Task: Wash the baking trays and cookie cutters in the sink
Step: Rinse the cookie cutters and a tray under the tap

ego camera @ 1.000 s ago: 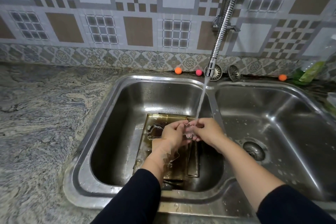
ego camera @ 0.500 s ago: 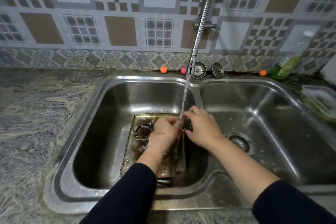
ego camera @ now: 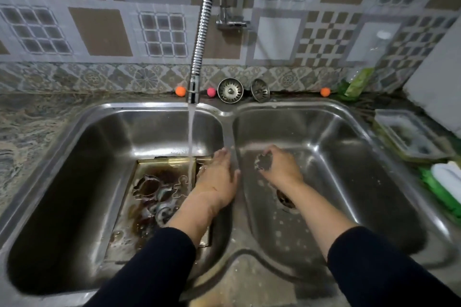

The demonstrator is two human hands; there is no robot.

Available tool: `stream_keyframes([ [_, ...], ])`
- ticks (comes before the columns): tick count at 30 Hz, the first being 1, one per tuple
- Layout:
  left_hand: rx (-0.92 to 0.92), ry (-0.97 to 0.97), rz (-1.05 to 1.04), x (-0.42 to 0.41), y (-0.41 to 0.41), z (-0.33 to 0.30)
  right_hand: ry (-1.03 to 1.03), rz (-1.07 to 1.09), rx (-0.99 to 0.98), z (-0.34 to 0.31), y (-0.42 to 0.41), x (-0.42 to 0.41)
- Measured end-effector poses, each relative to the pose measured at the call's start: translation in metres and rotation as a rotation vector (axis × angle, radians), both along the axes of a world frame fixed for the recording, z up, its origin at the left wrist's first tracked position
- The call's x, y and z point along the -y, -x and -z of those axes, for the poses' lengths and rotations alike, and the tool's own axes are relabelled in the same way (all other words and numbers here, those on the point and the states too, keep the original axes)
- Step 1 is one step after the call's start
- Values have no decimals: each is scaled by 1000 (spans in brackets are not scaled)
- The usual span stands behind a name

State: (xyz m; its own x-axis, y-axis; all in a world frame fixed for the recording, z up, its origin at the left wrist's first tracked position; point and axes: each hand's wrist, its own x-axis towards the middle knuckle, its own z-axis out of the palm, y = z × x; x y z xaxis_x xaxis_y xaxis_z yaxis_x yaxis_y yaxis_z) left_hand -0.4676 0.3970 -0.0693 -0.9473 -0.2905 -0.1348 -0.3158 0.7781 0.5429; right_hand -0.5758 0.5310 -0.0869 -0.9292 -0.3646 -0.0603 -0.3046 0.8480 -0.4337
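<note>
The double sink (ego camera: 225,113) holds a baking tray (ego camera: 159,164) in its nine o'clock basin, with cutters (ego camera: 146,185) lying on it. The left hand (ego camera: 217,177) is released, fingers straight. The right hand (ego camera: 280,167) pinches one cookie cutter (ego camera: 264,162) over the three o'clock basin; best set it down gently, clear of the drain (ego camera: 285,200).

two arms in shot from the bottom edge, both in dark navy, near-black long sleeves. the left sleeve (ego camera: 149,264) is pushed up so its cuff sits partway along the forearm, leaving forearm and wrist bare. the right sleeve (ego camera: 379,266) is pushed up the same way, with a soft rounded cuff edge. the fabric looks plain and matte, with no print, buttons or seams to be made out. the left hand (ego camera: 219,177) and the right hand (ego camera: 279,169) are bare: no gloves here, and no rings, watch or bracelet show. short nails, unpainted as far as the blur lets on.
</note>
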Motion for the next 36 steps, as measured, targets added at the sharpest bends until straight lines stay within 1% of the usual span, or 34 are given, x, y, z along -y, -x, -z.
stream_keyframes([
  [2,180,175,100,-6,4,7,-14,80,161,25,29,-24],
  [4,251,283,114,-9,5,11,-1,176,258,50,56,-47],
  [5,273,320,113,-10,6,11,-10,215,270,61,69,-57],
  [6,299,346,107,-11,7,11,-48,243,269,70,82,-66],
  [8,352,386,99,-13,10,10,-147,279,197,82,108,-80],
  [10,395,421,91,-14,13,9,-179,337,132,92,130,-90],
  [13,420,446,81,-15,14,8,-212,353,153,103,147,-99],
  [16,430,446,71,-17,14,10,-256,304,193,108,149,-104],
  [18,433,440,68,-17,15,9,-265,277,174,106,146,-106],
  [20,432,423,73,-16,15,8,-265,249,111,100,139,-105],
  [23,418,376,85,-15,15,8,-238,178,73,82,122,-96],
  [26,371,334,99,-13,16,10,-167,52,141,50,96,-76],
  [29,261,261,117,-5,11,13,-84,-84,113,10,54,-44],
  [32,126,98,112,18,-10,23,42,-262,-45,-26,-4,-6],
  [34,140,-9,70,38,-35,28,85,-374,-116,-38,-46,17],
  [36,234,-12,-37,60,-62,34,74,-485,-132,-36,-79,40],
])
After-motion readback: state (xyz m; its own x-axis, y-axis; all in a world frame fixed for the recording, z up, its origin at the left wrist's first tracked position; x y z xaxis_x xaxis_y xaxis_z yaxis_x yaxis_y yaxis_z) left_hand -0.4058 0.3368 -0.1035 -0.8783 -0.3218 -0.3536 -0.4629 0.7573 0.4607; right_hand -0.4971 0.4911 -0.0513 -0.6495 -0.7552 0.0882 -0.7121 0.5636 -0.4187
